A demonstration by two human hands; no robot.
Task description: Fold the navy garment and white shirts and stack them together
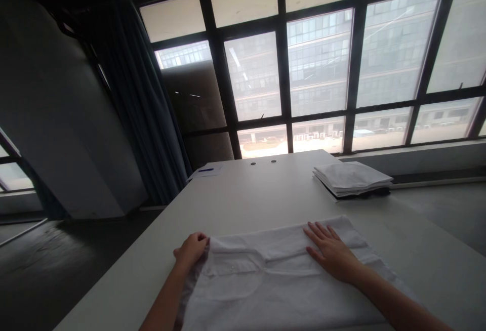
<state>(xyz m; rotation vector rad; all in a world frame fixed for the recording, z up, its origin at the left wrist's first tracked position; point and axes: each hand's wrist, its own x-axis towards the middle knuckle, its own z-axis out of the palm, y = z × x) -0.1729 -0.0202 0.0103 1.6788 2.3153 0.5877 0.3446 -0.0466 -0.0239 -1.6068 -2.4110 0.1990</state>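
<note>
A white cloth (243, 288) lies spread over the near part of the white table, with creases running across its middle. At its far left corner, my left hand (192, 250) pinches the edge with the fingers closed. My right hand (330, 250) rests flat on the cloth toward its far right side, fingers spread and palm down. The near edge of the cloth runs out of view at the bottom.
A stack of folded white cloths (353, 178) with a dark layer beneath sits at the table's right edge. Paper with a blue pen (205, 170) lies at the far left corner of the table (261, 194). Large windows and a blue curtain (144, 103) stand beyond.
</note>
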